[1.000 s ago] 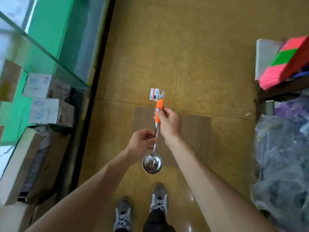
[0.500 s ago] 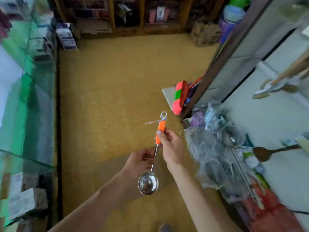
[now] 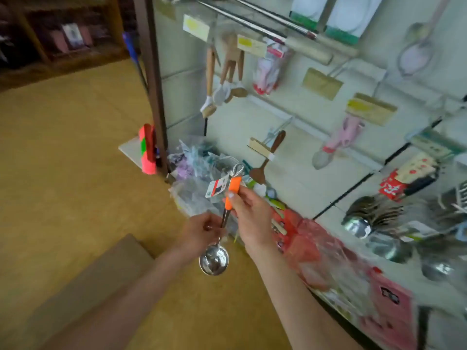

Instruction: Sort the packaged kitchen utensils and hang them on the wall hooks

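Note:
A small steel ladle (image 3: 214, 260) with an orange handle, a wire loop and a paper tag hangs bowl-down between my hands. My right hand (image 3: 249, 210) grips the orange handle from the right. My left hand (image 3: 201, 229) pinches the metal shaft just above the bowl. The display wall (image 3: 316, 137) with hooks rises to the right. On it hang wooden spatulas (image 3: 227, 72), a brown turner (image 3: 265, 160), pink packaged utensils (image 3: 341, 140) and a bunch of steel ladles (image 3: 358, 223).
A heap of plastic-wrapped utensils (image 3: 194, 173) lies at the foot of the wall, with red packages (image 3: 310, 251) running along its base. A dark post (image 3: 154, 79) edges the wall. A pink and green bundle (image 3: 147, 150) leans there. Flat cardboard (image 3: 96, 286) lies on the yellow floor.
My view has swung up from the floor and my feet toward the right, bringing the hook wall into sight. Both hands have kept the same hold on the ladle.

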Motion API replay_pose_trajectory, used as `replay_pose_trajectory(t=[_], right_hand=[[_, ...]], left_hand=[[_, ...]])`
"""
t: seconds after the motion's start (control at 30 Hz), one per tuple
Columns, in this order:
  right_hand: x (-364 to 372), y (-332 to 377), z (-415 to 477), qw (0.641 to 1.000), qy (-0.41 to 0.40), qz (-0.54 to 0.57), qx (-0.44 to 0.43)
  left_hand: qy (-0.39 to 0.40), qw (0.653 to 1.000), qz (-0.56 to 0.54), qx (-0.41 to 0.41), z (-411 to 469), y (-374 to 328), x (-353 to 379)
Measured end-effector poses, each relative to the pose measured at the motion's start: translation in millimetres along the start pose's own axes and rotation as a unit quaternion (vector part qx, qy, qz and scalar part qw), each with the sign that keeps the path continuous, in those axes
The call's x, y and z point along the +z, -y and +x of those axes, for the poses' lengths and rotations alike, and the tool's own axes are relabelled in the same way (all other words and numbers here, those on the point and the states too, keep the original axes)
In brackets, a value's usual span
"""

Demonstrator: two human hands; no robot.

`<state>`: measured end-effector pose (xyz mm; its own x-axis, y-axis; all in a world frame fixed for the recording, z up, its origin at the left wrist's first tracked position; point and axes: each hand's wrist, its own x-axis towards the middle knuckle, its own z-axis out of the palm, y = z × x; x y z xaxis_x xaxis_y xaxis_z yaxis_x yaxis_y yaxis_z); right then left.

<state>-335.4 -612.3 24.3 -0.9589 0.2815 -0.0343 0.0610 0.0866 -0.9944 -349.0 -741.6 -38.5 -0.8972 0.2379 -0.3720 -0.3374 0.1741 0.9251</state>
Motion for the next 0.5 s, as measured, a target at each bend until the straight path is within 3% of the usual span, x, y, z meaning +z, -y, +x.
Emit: replay_pose_trajectory(t=[0.23, 0.5], right_hand=[[-215.5, -38.8, -43.2, 0.992, -0.118, 0.014, 0.035], [-438.3, -56.3, -121.1, 0.960, -0.273, 0.015, 0.056]], left_hand=[[0.109, 0.993, 0.043, 0.014, -24.1, -1.0, 224.1], [0.222, 0.965, 0.122, 0.069, -68.3, -7.1, 449.5]])
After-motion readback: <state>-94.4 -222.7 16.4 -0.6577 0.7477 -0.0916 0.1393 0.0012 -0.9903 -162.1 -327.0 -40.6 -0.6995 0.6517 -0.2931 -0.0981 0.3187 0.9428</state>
